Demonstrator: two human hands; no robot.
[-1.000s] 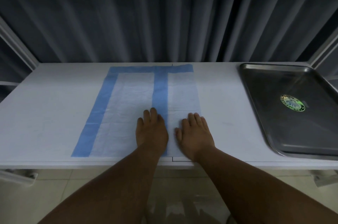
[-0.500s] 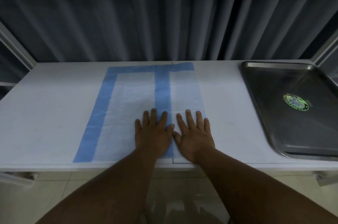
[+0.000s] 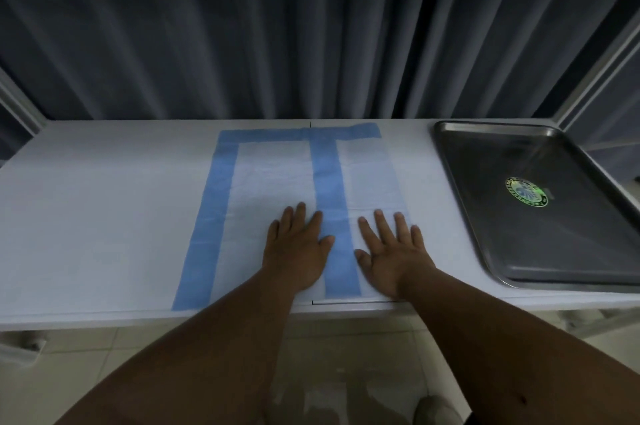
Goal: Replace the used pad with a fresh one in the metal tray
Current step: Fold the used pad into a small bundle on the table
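Pad: white with blue borders, it lies flat on the white table, in the middle, with its right part folded over so that a blue band runs down it.
Left hand: palm down on the pad, just left of the blue band, fingers straight and spread, holding nothing.
Right hand: palm down on the folded part, just right of the band, fingers straight and spread, holding nothing.
Metal tray: on the right end of the table, well apart from the pad, with a round green sticker inside.
Background: dark grey curtain behind the table.
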